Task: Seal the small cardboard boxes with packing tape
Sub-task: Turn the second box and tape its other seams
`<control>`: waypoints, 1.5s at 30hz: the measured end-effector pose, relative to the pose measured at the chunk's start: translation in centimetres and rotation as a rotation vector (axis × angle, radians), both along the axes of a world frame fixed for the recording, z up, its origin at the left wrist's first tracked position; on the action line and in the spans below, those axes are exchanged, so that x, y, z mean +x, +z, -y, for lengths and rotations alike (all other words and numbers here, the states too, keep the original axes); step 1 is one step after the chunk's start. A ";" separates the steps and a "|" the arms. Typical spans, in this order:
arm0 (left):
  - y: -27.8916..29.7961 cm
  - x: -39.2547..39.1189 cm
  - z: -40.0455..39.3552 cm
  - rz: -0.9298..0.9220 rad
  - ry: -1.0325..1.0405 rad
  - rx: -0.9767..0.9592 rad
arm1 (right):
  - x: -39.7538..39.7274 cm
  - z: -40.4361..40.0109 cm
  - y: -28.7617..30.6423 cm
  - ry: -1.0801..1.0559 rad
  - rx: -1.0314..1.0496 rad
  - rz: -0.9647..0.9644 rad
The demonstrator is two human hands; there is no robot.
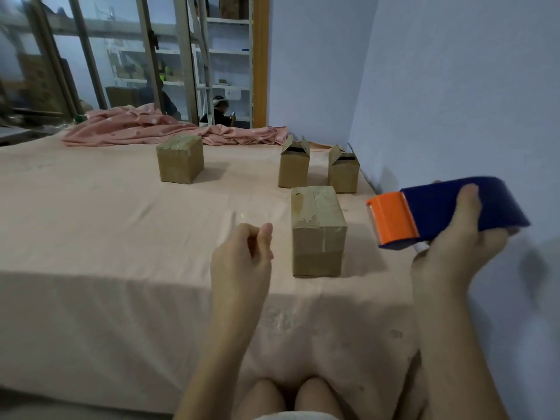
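- Left hand: hovering above the pink sheet, fingers curled in, nothing visibly held.
- Right hand: gripping the tape dispenser off the bed's right edge; blue body, orange end pointing left toward the nearest box, long axis lying roughly left-right.
- Nearest box: standing between the hands, flaps closed, tape running along the top and down the front; long axis running away from the viewer.
- Sealed box: sitting farther back on the left, open sheet surrounding it.
- Two open boxes: standing side by side near the right wall, flaps pointing up.
- Rumpled pink cloth: lying along the far edge.
- No writing showing legibly.
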State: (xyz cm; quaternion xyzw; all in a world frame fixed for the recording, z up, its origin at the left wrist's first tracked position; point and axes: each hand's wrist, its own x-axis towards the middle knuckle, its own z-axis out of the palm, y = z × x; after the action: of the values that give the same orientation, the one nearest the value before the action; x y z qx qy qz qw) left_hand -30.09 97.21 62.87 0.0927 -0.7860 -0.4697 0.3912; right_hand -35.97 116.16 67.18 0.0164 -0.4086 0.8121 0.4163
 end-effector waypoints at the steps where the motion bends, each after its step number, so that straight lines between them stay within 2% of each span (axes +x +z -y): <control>1: 0.1 -0.4 0.7 -0.020 -0.010 0.020 | 0.1 0.3 0.1 -0.018 0.025 -0.011; 4: 0.9 -1.8 1.8 0.056 -0.046 0.049 | -0.3 1.2 0.2 -0.098 0.275 -0.003; 7: 0.9 -3.3 2.5 0.122 -0.122 0.114 | -0.9 1.8 0.2 -0.155 0.395 0.003; 10: 0.7 -4.4 3.1 0.175 -0.157 0.089 | -1.6 2.3 0.5 -0.247 0.571 0.013; 14: 0.4 -5.6 3.4 0.219 -0.178 0.064 | -2.5 2.2 0.8 -0.276 0.796 0.151; 18: 0.7 -6.6 3.1 0.273 -0.208 0.054 | -3.3 2.1 1.1 -0.352 0.937 0.232; 31: -0.6 -8.5 2.4 0.419 -0.184 -0.056 | -5.4 2.1 0.7 -0.416 1.142 0.363; 41: -2.5 -8.7 1.0 0.401 -0.155 0.039 | -6.0 2.3 1.0 -0.420 1.238 0.406; 45: -3.0 -8.3 0.2 0.315 -0.182 0.214 | -6.1 2.6 1.0 -0.440 1.258 0.392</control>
State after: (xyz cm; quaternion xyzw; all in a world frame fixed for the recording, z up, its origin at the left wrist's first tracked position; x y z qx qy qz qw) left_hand -38.42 97.03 59.83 0.1349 -0.7883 -0.5634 0.2073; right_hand -42.05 113.55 68.16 0.0245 -0.8632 0.3056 0.4012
